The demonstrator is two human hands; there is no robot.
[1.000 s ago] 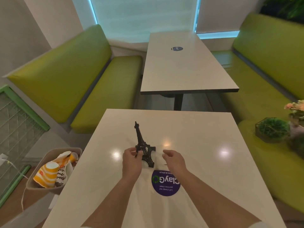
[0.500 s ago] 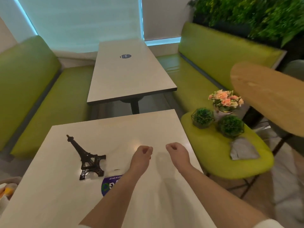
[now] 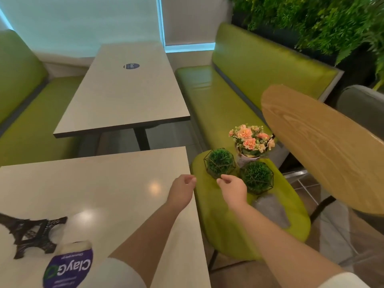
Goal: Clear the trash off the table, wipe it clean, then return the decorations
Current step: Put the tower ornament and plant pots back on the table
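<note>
Green, the nearer caged ball (image 3: 219, 163) sits just beyond the right hand (image 3: 233, 190), fingers loosely curled and empty; the left hand (image 3: 181, 191), likewise, trails nearer the table (image 3: 104, 183).

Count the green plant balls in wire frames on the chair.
2. One plant ball sits at the chair's far left; the other plant ball sits to its right, nearer, below the flowers.

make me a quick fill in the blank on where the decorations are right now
1. The Eiffel Tower model stands on the ____.
2. The pink flowers and two green moss balls sit on the green ____.
3. The number of decorations in the left hand and right hand is ____.

Answers: table; chair; zero
</note>
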